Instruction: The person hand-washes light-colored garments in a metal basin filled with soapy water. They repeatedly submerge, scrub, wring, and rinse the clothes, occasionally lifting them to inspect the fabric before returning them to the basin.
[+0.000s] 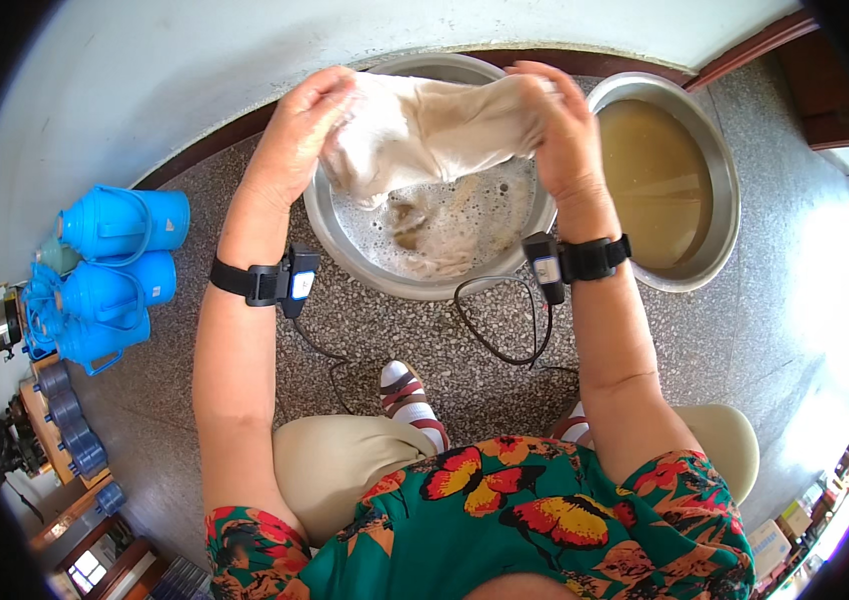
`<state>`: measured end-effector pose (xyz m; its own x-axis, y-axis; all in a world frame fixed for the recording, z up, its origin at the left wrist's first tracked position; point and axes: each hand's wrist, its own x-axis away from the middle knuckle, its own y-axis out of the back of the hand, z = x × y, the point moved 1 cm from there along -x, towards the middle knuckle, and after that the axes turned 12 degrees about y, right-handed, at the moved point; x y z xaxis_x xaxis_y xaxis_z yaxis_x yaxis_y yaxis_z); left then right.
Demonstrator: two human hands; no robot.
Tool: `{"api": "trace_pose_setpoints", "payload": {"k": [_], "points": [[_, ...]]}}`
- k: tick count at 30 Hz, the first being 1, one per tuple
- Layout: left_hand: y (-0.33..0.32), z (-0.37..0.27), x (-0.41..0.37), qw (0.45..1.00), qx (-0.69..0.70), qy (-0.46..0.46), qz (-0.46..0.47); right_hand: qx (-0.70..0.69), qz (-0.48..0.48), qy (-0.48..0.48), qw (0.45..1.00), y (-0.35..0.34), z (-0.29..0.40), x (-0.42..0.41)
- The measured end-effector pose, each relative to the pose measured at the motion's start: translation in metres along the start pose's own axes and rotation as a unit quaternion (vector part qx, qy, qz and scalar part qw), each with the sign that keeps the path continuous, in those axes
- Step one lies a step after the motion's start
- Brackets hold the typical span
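Note:
A wet whitish cloth point(432, 124) is stretched sideways above a metal basin point(364, 281). Its left end is gripped by my left hand point(312, 124), and its right end by my right hand point(563, 124); both hands are slightly blurred. Foamy, soapy water point(503, 217) fills the basin. More pale fabric point(439, 262) lies partly sunk in it, its full shape hidden by foam and the raised cloth.
A second metal basin point(724, 187) with murky brownish water point(657, 180) stands at right. Several blue thermos flasks point(113, 225) stand at left, with blue water bottles point(72, 420) beyond. Cables point(462, 315) run from black wrist straps point(237, 281). A wall point(192, 90) rises behind the basins.

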<state>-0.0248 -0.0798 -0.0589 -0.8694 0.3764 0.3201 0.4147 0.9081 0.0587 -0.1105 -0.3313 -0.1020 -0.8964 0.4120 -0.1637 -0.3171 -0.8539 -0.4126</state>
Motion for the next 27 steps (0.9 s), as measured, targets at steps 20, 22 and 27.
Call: {"api": "trace_pose_setpoints", "payload": {"k": [20, 22, 27], "points": [[0.004, 0.053, -0.005, 0.974, -0.193, 0.079, 0.083, -0.140, 0.047, -0.214, 0.966, 0.009, -0.050, 0.021], [-0.006, 0.052, -0.003, 0.983, -0.119, 0.110, 0.088, -0.141, 0.034, -0.204, 0.968, 0.008, -0.060, 0.029], [-0.019, 0.081, -0.013, 0.992, -0.070, 0.093, 0.056, -0.292, 0.009, -0.234, 0.928, -0.004, -0.073, 0.033]]}}
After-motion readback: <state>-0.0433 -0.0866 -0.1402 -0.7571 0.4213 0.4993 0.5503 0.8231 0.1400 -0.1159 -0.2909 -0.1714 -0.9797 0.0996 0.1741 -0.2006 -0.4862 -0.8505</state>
